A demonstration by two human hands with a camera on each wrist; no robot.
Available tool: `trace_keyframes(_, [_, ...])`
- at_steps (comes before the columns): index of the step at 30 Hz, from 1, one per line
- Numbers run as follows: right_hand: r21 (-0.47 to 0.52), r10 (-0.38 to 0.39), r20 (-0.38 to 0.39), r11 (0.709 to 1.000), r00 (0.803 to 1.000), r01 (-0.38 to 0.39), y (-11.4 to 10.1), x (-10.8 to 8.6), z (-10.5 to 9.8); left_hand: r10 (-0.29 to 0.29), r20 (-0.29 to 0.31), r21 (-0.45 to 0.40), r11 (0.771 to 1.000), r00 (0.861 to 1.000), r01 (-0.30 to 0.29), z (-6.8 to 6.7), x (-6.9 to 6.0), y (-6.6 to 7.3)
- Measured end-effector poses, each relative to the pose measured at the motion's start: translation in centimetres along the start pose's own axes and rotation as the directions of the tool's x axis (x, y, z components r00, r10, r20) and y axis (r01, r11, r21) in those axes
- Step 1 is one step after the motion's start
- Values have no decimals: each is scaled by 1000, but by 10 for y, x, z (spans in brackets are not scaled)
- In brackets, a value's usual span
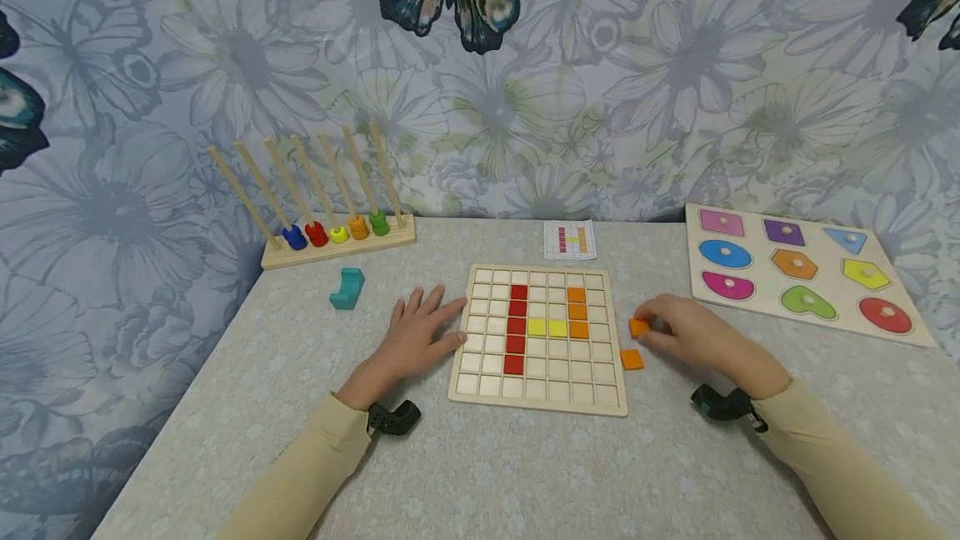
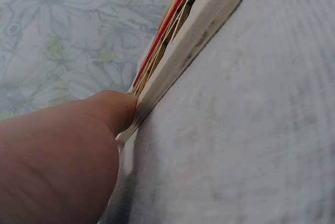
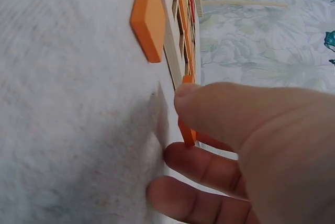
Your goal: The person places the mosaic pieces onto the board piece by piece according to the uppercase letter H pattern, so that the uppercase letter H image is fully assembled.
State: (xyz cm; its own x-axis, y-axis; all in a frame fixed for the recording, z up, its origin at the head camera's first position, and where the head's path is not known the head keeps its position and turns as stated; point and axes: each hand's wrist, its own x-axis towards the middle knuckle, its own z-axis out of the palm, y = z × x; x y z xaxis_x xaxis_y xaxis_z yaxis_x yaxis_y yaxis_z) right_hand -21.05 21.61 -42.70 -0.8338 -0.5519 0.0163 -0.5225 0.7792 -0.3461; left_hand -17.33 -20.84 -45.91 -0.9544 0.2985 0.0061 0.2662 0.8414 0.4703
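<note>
A wooden grid board (image 1: 540,406) lies on the table. A column of several red tiles (image 1: 516,326), two yellow tiles (image 1: 557,328) and three orange tiles (image 1: 577,312) sit in its cells. My left hand (image 1: 412,340) rests beside it, fingers spread, its thumb (image 2: 118,110) touching the board's left edge. To the right of the board, my right hand (image 1: 693,336) pinches an orange square tile (image 1: 638,327) between thumb and fingers. In the right wrist view this tile (image 3: 187,132) looks tilted on edge. Another orange tile (image 1: 632,359) lies flat by the board's right edge.
A pattern card (image 1: 570,255) lies behind the board. At the back left stands a wooden peg rack (image 1: 337,244) with coloured beads; a teal curved block (image 1: 347,290) lies before it. A shape puzzle board (image 1: 757,232) occupies the back right. Patterned wall behind.
</note>
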Motion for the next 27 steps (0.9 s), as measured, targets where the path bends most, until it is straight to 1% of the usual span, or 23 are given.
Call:
trace_keyframes(4, [10, 9, 12, 1000, 1000, -9, 0, 1, -1, -1, -7, 2, 1000, 1000, 1, 1, 0, 0])
trace_keyframes(8, [34, 10, 22, 999, 1000, -10, -1, 2, -2, -8, 1, -6, 1000, 1000, 8, 0, 0, 0])
trace_keyframes(11, [45, -5, -3, 999, 1000, 5, -3, 2, -3, -10, 7, -8, 1000, 1000, 10, 0, 0, 0])
trace_keyframes(15, [46, -44, -60, 998, 997, 47, -6, 1, -3, -8, 7, -5, 1000, 1000, 8, 0, 0, -1])
trace_keyframes(18, [46, -58, -76, 997, 995, 62, -10, 2, -3, -10, 9, -3, 1000, 1000, 10, 0, 0, -2])
trace_keyframes(27, [78, -60, -32, 995, 998, 63, -20, 9, 1, -20, 21, -3, 1000, 1000, 20, -1, 2, 0])
